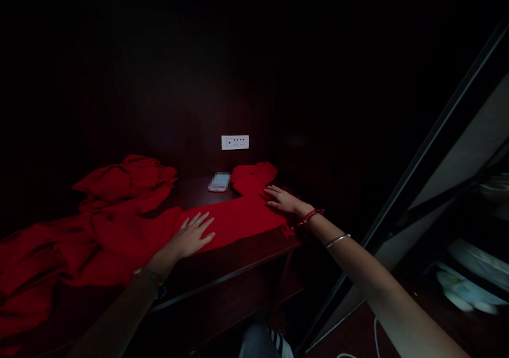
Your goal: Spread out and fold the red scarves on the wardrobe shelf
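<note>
A long red cloth [234, 221] with fringed ends lies along a dark wooden desk [254, 249]. Its right part is spread flat, while the left side is rumpled in loose folds. My left hand [193, 234] rests palm down on the cloth, fingers spread, a ring on one finger. Over the flat part's right end, my right hand [284, 199] lies with fingers stretched out and apart. Behind that hand, more red fabric [254, 176] sits loosely folded. Another crumpled red bundle [129, 180] is at the back left. Neither hand grips anything.
A phone [219, 182] lies near the back of the desk, its screen blurred. On the dark wall is a white socket panel [235, 142]. A slanted dark frame [429, 140] stands at the right. A white cable [376, 337] runs on the floor.
</note>
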### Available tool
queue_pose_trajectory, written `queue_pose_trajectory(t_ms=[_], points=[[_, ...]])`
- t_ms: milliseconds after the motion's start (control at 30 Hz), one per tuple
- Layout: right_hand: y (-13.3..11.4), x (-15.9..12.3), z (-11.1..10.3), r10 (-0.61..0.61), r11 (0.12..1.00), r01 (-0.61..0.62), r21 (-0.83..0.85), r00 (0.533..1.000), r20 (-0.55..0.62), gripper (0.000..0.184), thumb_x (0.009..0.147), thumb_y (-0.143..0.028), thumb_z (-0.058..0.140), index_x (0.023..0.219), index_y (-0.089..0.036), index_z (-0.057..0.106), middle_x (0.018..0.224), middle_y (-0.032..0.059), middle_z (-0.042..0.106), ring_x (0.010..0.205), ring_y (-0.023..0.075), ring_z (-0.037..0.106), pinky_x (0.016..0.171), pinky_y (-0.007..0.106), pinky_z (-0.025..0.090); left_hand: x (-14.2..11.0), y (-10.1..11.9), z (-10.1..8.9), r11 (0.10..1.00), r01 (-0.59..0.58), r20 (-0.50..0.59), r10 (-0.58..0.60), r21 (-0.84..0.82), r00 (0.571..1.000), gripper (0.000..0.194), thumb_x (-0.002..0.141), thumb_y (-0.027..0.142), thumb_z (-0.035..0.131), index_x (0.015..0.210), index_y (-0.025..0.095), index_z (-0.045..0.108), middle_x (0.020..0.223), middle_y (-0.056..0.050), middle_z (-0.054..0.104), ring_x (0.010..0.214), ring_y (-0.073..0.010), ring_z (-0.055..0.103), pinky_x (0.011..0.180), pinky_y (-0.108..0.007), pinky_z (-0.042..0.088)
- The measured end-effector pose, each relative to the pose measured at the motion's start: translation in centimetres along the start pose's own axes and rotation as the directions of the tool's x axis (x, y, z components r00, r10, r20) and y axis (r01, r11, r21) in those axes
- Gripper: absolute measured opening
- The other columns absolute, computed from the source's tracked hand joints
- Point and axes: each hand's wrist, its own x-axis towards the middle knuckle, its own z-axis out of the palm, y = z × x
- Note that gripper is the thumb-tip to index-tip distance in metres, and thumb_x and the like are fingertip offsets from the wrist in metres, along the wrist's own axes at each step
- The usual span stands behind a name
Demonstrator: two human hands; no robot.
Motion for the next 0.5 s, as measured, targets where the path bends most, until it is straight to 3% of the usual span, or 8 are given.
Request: queue_pose_trajectory(t_ms=[100,200,300,367,500], points=[[-0.7,-2.9,-1.3,-0.163,0.981,0.158,0.111,0.986,0.032,0.044,0.082,-0.033,0.043,0.123,-0.016,0.044,0.122,0.0095,0.048,0.112,0.0179,0.042,0.094,0.03,0.032,-0.1,1.4,-1.2,0.985,-0.171,-0.121,0.173,0.026,0.977,0.045,0.083,0.04,0.035,0.123,0.022,0.042,0.133,-0.006,0.035,0.123,-0.0222,0.027,0.101,-0.039,0.017],[-1.8,-5.4,-1.5,-0.227,0.971,0.22,0.098,0.971,0.071,0.04,0.078,-0.027,0.049,0.118,-0.02,0.049,0.116,0.0068,0.052,0.104,0.0174,0.049,0.089,0.029,0.036,0.4,4.6,-2.6,0.946,-0.323,-0.086,0.324,0.018,0.942,0.041,0.081,0.038,0.038,0.118,0.023,0.046,0.123,-0.005,0.045,0.112,-0.0207,0.041,0.096,-0.033,0.027],[-2.4,-6.5,-0.9,-0.199,0.98,0.2,-0.017,0.978,0.055,0.039,0.075,-0.02,0.051,0.114,-0.02,0.052,0.111,0.0083,0.054,0.099,0.0185,0.051,0.084,0.029,0.038,1.7,7.7,-3.3,0.938,-0.346,0.052,0.344,0.021,0.937,0.044,0.076,0.027,0.043,0.12,0.025,0.044,0.121,-0.007,0.047,0.107,-0.0237,0.046,0.089,-0.035,0.034],[-2.3,-6.5,-0.4,-0.171,0.982,0.173,-0.074,0.985,0.025,0.035,0.078,-0.019,0.048,0.111,-0.02,0.054,0.106,0.0085,0.057,0.095,0.0182,0.052,0.081,0.029,0.039,2.8,8.7,-3.4,0.945,-0.327,0.102,0.324,0.016,0.941,0.05,0.072,0.016,0.043,0.121,0.025,0.043,0.119,-0.008,0.049,0.103,-0.0248,0.049,0.085,-0.037,0.037],[-1.8,-5.9,0.1,-0.111,0.993,0.109,-0.042,0.993,-0.037,0.028,0.083,-0.019,0.039,0.107,-0.019,0.055,0.097,0.0071,0.061,0.089,0.0155,0.055,0.077,0.025,0.039,4.7,7.4,-3.1,0.942,-0.319,0.067,0.327,-0.103,0.943,0.058,0.067,0.005,0.039,0.122,0.025,0.041,0.116,-0.006,0.052,0.102,-0.0205,0.05,0.086,-0.032,0.038]])
